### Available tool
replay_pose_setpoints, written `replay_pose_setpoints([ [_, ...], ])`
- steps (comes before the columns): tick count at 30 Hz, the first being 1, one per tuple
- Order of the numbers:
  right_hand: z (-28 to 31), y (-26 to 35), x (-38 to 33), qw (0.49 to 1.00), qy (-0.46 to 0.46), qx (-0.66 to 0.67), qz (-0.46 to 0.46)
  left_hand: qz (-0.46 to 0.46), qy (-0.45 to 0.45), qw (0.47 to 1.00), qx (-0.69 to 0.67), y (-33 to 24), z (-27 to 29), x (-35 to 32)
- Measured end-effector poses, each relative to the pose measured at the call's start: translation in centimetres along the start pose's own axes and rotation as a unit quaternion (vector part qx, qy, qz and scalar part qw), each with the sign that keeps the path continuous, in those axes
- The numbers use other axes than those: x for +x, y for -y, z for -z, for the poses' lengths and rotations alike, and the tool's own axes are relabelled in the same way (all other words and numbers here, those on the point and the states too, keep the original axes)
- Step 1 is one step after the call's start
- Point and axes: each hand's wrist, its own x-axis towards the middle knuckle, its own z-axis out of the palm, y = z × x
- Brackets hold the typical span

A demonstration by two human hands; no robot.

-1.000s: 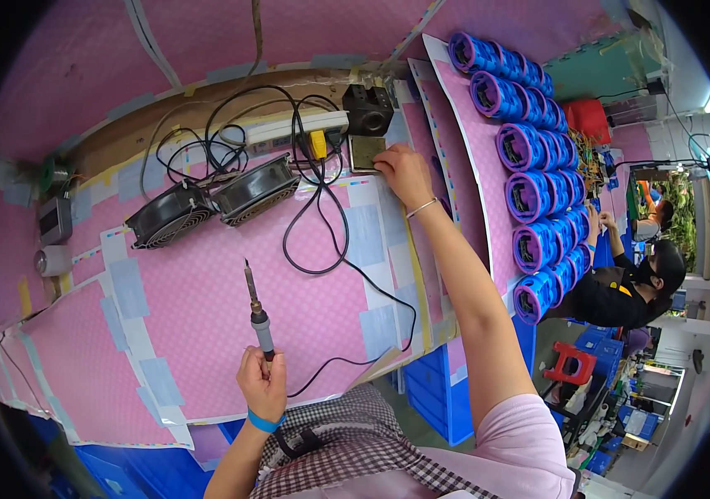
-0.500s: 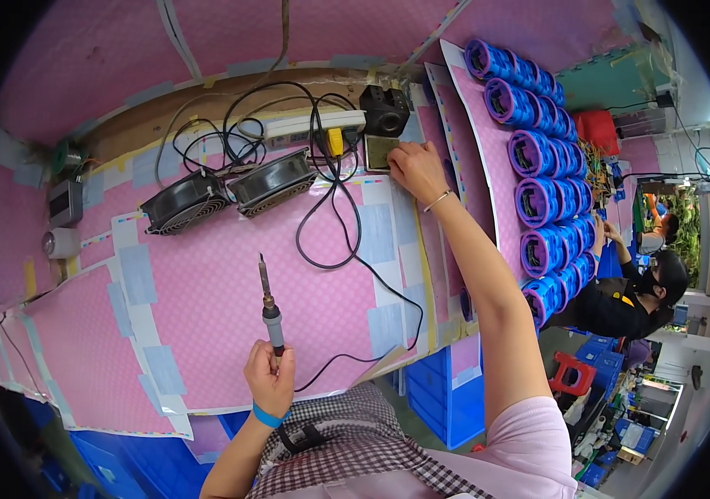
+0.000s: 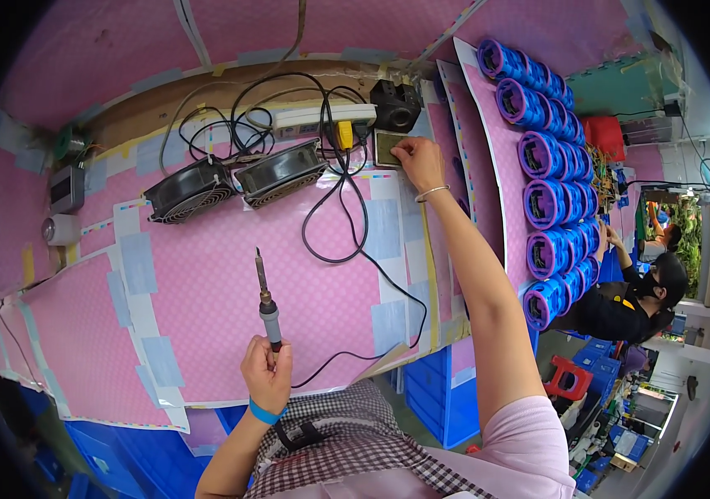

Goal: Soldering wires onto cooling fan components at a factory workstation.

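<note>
On the pink-covered tabletop (image 3: 205, 299), head view: the left hand (image 3: 265, 372) is closed in a full fist round the lower handle of a soldering iron (image 3: 267, 306), held upright with the metal tip pointing away from the body and clear of the surface. Its black cord (image 3: 388, 283) trails rightward in a loose loop toward a white power strip (image 3: 322, 115) at the back edge. The iron is judged light and rigid; the insulated grip is the only sound place to hold it, since the bare shaft above may be hot, and the cord's drag could tug the tip sideways.

The right hand (image 3: 418, 160) reaches far forward, fingers (image 3: 400, 150) curled onto the near-right edge of a small flat square pad (image 3: 387, 147), probably a tip-cleaning sponge in its tray, though the view is too small to be sure. Whether it is pinched or merely pressed cannot be told. Such a pad would be soft, light and apt to slide, so best steadied at its rim.

Beside it stand a black box-shaped stand (image 3: 396, 104) and two black cooling fans (image 3: 234, 179). Rows of purple wire spools (image 3: 550, 195) lie along the right margin.
</note>
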Motion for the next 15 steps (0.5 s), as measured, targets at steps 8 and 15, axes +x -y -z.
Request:
replay_pose_setpoints([
  [8,-0.7,0.4,2.0,0.994,0.008,-0.106,0.007,-0.001,-0.001,1.0,0.003,-0.5,-0.1,0.1],
  [15,0.9,-0.4,2.4,0.991,0.023,0.109,-0.078,0.012,0.001,1.0,0.0,-0.8,0.1,0.1],
])
